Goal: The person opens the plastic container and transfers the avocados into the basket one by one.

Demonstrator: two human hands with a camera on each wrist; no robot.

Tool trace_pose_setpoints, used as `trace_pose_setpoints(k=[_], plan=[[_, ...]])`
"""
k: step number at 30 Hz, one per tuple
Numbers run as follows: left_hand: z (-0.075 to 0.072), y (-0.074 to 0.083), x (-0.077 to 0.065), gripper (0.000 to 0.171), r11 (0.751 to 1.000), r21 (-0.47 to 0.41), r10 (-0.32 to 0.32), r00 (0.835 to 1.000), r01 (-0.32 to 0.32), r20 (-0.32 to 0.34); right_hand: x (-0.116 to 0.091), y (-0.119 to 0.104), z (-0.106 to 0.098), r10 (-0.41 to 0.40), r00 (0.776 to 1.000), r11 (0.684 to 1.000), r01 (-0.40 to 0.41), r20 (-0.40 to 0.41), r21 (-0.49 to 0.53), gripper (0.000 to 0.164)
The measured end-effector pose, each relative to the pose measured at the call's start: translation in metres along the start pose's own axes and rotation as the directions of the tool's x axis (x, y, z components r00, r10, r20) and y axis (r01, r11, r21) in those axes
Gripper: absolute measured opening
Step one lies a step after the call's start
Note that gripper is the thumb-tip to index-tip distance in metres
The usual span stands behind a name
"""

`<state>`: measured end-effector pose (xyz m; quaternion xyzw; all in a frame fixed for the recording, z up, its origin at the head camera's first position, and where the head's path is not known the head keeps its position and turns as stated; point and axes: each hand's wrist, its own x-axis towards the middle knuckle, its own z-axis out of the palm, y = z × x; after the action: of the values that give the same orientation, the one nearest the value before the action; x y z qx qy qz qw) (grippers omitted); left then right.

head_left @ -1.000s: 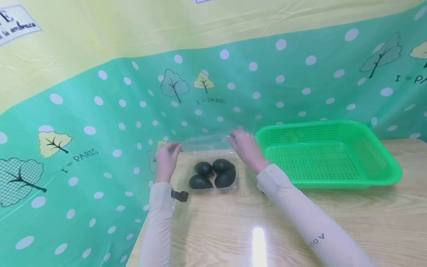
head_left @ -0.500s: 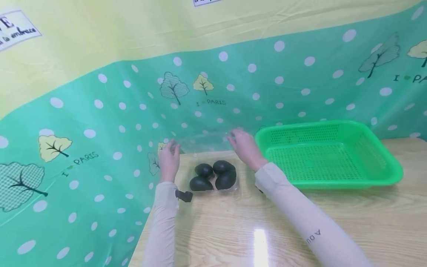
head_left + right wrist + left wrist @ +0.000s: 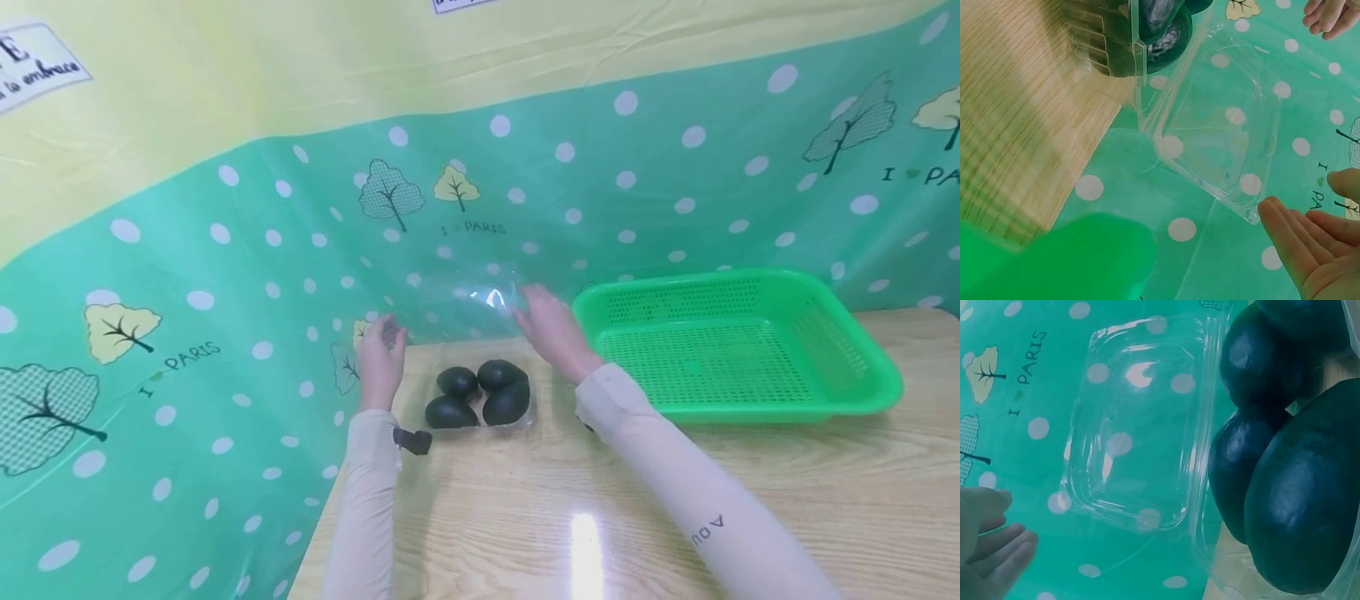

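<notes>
A clear plastic clamshell box (image 3: 517, 424) stands on the wooden table with several dark, egg-shaped avocados (image 3: 452, 412) in its base. Its transparent lid (image 3: 1129, 425) is raised at the back, against the polka-dot cloth. Left of the lid, my left hand (image 3: 381, 358) hovers apart from it, fingers loosely bent and holding nothing. My right hand (image 3: 553, 332) is at the lid's right side. In the right wrist view, the right hand's fingers are fairly straight, one fingertip at or very near the lid's corner; whether it touches I cannot tell.
A green perforated basket (image 3: 787, 408) stands on the table just right of my right hand. Behind the table hangs a green and yellow printed cloth (image 3: 660, 158). The wooden table (image 3: 517, 517) extends in front of the box, its left edge running beside my left sleeve.
The lid has tipped further back and up. Both hands seemed to be at its corners earlier; now the left hand is clear of it and the right hand's fingers have loosened.
</notes>
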<state>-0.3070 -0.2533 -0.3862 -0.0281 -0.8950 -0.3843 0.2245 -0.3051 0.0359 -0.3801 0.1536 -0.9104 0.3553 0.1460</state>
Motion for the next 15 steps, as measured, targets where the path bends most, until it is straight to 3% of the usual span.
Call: trace_pose_setpoints(k=[10,15], plan=[[-0.002,-0.001,-0.01,0.039,0.999,-0.015,-0.043,0.998,0.044,0.049,-0.008,0.001,0.005,-0.083,0.994,0.996,0.086,0.072,-0.039,0.035],[0.0,-0.011,-0.019,0.039,0.995,-0.001,-0.096,0.991,0.096,0.089,-0.015,-0.001,0.011,-0.13,0.976,0.988,0.142,0.174,-0.06,0.045]])
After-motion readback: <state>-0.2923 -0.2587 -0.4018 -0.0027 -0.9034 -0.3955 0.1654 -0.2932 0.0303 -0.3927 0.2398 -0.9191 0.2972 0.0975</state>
